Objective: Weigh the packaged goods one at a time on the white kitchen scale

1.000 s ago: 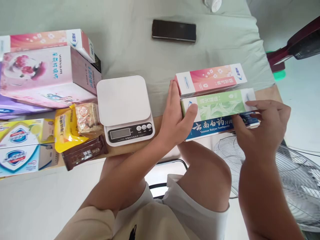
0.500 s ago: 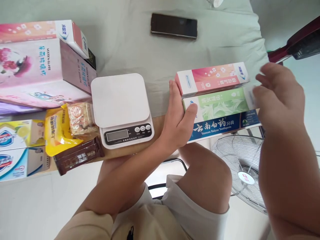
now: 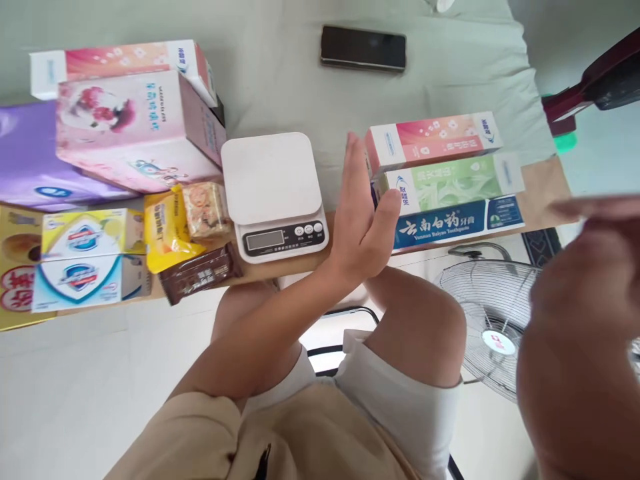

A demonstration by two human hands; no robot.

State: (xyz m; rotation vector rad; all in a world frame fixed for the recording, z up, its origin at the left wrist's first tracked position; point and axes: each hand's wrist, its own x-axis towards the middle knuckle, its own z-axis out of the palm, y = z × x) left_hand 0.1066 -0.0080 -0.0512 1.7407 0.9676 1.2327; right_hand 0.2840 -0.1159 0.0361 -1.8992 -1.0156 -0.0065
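Right hand (image 3: 587, 273) blurred, finger spread unclear; left hand (image 3: 363, 213), thumb apart, against green box's (image 3: 450, 181) near end.

And here on the blue box (image 3: 460, 223) it reads loud and clear: white 云南白药牙膏, with "Yunnan Baiyao Toothpaste" running right beneath! Up to the pink box (image 3: 433, 141) at the right, and there's 冷酸灵, turned sideways in blue at its end. A power sign shows on the left button of the white scale (image 3: 274, 193). Over on the flowered carton (image 3: 125, 127), blue Chinese characters, too blurred to call; the shield logos on the yellow-and-white box (image 3: 85, 235) and blue-and-white box (image 3: 80, 281) are blurred too.
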